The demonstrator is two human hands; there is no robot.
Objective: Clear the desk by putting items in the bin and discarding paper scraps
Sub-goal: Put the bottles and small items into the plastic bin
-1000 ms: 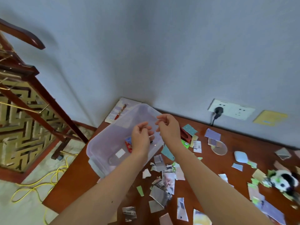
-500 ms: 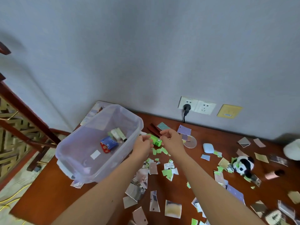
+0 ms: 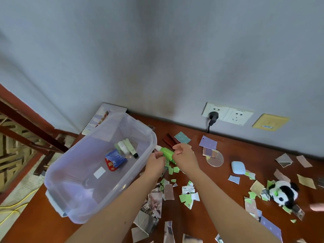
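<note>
Fingers (image 3: pixel 159 155) of left hand (image 3: pixel 155 163), right hand (image 3: pixel 184 156) pinch green tube (image 3: pixel 167 153) beside clear bin (image 3: pixel 152 137) rim; torn paper scraps (image 3: pixel 186 198) litter desk (image 3: pixel 236 149) beneath.

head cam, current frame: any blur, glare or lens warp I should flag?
Head view: strong wide-angle warp, desk back edge bows; light soft and even, no hard glare; a dark patch on the wall above the desk; left hand, right hand and the green tube they hold look sharp; panda toy slightly soft, far right edge smeared.
</note>
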